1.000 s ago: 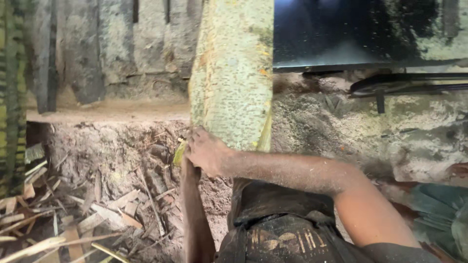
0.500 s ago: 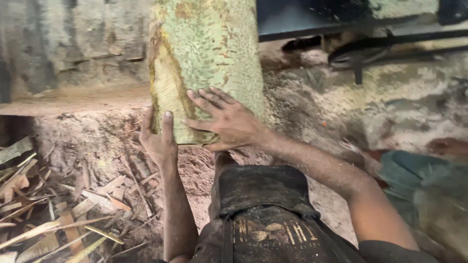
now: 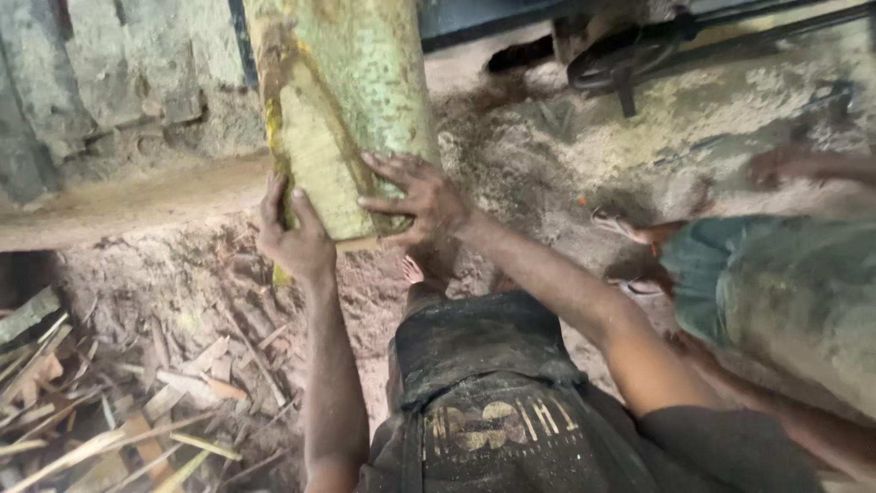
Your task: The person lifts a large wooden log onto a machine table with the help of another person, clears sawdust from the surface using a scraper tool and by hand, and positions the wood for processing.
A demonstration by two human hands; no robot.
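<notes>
A thick green-yellow log (image 3: 342, 100) with speckled bark stands upright in front of me, its lower end near my hands. My left hand (image 3: 292, 233) grips the log's lower left edge, thumb up along a pale stripped strip. My right hand (image 3: 415, 196) lies flat with spread fingers against the log's lower right side. Both forearms reach up from the bottom of the view over my dark shorts (image 3: 474, 383).
Split wood strips and chips (image 3: 100, 402) lie on the dirt floor at lower left. A rough stone wall (image 3: 109, 82) with a ledge stands behind. Another person in a green garment (image 3: 776, 292) crouches at the right, a sandal (image 3: 620, 228) beside them.
The log has shifted left and closer in view. My right hand, first alone low on the log, now presses its right side, and my left hand has come up to grip the left edge.
</notes>
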